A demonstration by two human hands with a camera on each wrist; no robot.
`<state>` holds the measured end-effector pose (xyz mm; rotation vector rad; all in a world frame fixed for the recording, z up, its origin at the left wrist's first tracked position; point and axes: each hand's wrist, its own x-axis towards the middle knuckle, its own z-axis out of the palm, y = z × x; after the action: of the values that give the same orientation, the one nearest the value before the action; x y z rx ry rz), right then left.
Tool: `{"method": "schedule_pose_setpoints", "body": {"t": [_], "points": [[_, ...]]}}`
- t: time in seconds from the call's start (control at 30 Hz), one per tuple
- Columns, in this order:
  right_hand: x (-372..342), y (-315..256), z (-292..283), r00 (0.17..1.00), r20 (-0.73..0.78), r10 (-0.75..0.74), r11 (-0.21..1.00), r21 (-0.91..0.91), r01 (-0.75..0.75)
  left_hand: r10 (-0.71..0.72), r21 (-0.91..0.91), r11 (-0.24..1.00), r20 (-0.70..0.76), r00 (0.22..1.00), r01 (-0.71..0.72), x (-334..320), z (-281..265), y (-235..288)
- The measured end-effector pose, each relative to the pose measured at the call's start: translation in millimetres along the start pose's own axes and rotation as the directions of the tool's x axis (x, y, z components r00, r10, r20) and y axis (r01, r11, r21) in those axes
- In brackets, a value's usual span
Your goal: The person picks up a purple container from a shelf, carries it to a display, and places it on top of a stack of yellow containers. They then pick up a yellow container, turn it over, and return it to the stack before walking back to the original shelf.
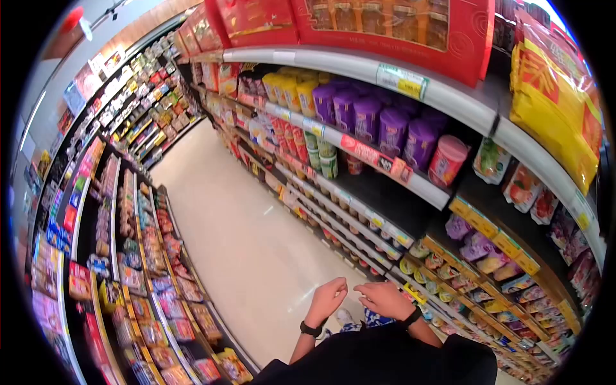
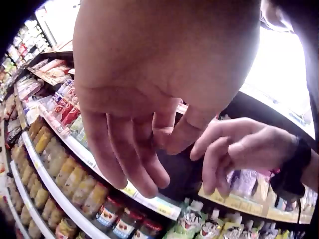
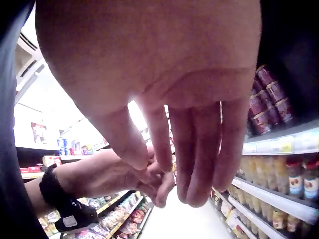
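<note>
Low in the head view, my left hand [image 1: 327, 298] and right hand [image 1: 386, 300] are held close together in front of the body, a dark band on each wrist. Nothing is in either hand. From the left wrist, the left hand [image 2: 164, 89] shows loosely bent fingers, with the right hand [image 2: 244, 147] beside it. The fingers of the right hand [image 3: 164, 94] hang nearly straight in the right wrist view. Nearest to the hands is the right-hand shelving, where lidded cups [image 1: 412, 273] stand on a low shelf.
Purple canisters [image 1: 367, 117], a pink canister [image 1: 447, 160] and yellow canisters [image 1: 307, 96] line the right shelf. Above them are red gift boxes [image 1: 385, 32] and a yellow bag [image 1: 555, 90]. The pale aisle floor [image 1: 224, 205] runs between this shelving and the packaged goods [image 1: 154, 333] at left.
</note>
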<state>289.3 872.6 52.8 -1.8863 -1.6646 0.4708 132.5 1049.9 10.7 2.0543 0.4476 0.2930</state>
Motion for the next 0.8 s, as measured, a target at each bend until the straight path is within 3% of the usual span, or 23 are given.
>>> {"method": "schedule_pose_setpoints", "body": {"t": [0.17,0.3,0.37,0.5,0.57,0.63,0.67,0.73,0.8], "points": [[66.6,51.2,-1.5,0.994,-0.09,0.059,0.998,-0.006,-0.06,0.027,-0.342,0.939,-0.005,1.0,-0.027,90.8,-25.7,-29.1],[137.2,83.6,-31.2,0.973,-0.211,0.091,0.996,0.033,-0.086,0.003,-0.366,0.93,0.086,0.996,0.029,160.1,-32.1,-40.9],[164.7,94.0,-51.8,0.946,-0.268,0.183,0.98,0.121,-0.155,0.004,-0.336,0.942,0.099,0.995,0.03,191.3,-35.4,-40.4],[218.2,124.0,-69.8,0.793,-0.56,0.239,0.957,-0.003,-0.29,0.229,-0.224,0.951,0.046,0.972,-0.213,268.0,-55.7,-30.2],[233.1,137.6,-67.7,0.744,-0.613,0.266,0.944,0.008,-0.331,0.199,-0.255,0.948,0.008,0.98,-0.191,292.1,-61.1,-25.9],[249.5,140.4,-71.3,0.688,-0.679,0.256,0.935,-0.007,-0.355,0.279,-0.194,0.939,-0.05,0.959,-0.283,316.6,-65.4,-19.8],[259.7,149.6,-64.7,0.635,-0.713,0.297,0.927,0.055,-0.372,0.314,-0.161,0.933,-0.077,0.946,-0.322,324.2,-67.3,-20.8],[272.9,166.5,-53.1,0.623,-0.702,0.344,0.918,0.112,-0.381,0.333,-0.088,0.936,-0.087,0.939,-0.341,335.6,-65.0,-30.2],[285.6,171.6,-50.7,0.555,-0.635,0.537,0.843,0.396,-0.364,0.375,-0.029,0.925,-0.101,0.921,-0.38,353.7,-64.0,-36.8]]}}
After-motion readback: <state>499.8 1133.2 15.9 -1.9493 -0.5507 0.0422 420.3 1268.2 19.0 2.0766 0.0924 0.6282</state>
